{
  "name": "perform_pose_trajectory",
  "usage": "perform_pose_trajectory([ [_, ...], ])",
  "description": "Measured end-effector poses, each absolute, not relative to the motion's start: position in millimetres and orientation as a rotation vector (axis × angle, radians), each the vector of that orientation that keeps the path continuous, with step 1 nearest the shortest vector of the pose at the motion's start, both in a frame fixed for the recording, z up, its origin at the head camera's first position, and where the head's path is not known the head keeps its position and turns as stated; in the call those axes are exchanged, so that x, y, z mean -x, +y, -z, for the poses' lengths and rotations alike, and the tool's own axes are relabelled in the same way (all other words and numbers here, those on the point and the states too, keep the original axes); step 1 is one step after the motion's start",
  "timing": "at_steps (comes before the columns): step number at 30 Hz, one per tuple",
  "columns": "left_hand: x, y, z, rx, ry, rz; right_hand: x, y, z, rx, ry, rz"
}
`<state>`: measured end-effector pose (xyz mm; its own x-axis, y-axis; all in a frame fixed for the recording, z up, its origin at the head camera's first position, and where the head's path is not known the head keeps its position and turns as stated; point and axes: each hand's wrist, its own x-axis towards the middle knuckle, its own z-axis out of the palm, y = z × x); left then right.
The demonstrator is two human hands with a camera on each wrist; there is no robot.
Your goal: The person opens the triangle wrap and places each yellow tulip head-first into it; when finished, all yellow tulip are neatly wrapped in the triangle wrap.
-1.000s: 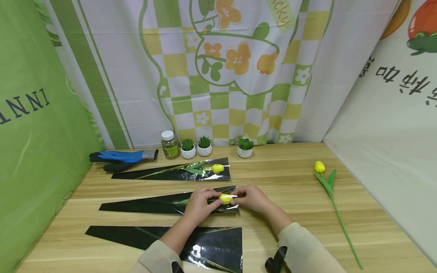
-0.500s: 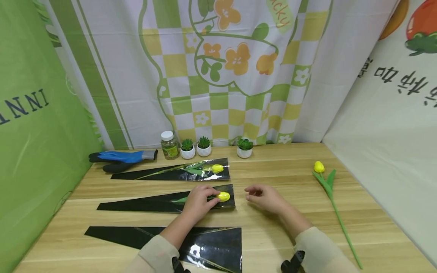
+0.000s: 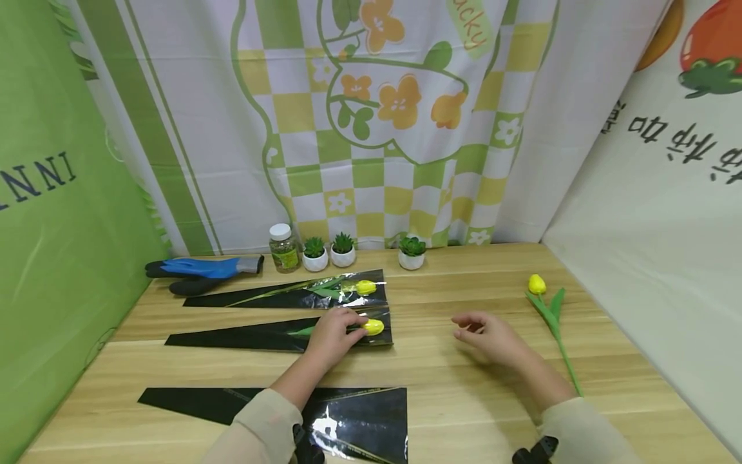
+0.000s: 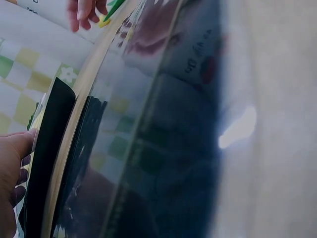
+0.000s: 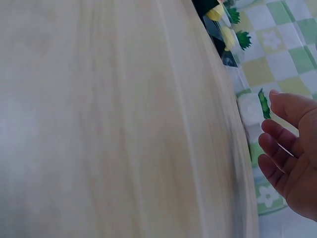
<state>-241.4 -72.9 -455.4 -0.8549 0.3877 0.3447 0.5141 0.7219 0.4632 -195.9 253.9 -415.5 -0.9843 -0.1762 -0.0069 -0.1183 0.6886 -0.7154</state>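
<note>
Nearest lies an empty black sleeve (image 3: 324, 415). Beyond it the left hand (image 3: 332, 335) rests on a second sleeve (image 3: 272, 336) holding a yellow tulip (image 3: 373, 327), fingers pressing the slippery film. The right hand (image 3: 493, 335) hovers with loosely curled fingers, holding nothing. The tulip looks light and soft, best taken by its stem. Farther back lies another wrapped tulip (image 3: 364, 287).

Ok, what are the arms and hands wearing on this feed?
Both hands are bare: the left hand and the right hand wear no gloves, and no rings or watch show. Each forearm is covered by a light beige long sleeve. A small black device sits at each cuff, clearest by the right sleeve.
</note>
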Motion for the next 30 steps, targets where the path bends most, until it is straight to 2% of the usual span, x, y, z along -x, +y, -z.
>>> perform_pose_trajectory([
  [16,243.3,-72.4,452.8,0.659,-2.736,0.883,156.9,350.7,404.8,0.124,3.035,0.925],
  [30,226.8,-76.5,449.0,0.692,-2.689,0.938,135.0,411.6,420.6,-0.055,2.963,0.787],
])
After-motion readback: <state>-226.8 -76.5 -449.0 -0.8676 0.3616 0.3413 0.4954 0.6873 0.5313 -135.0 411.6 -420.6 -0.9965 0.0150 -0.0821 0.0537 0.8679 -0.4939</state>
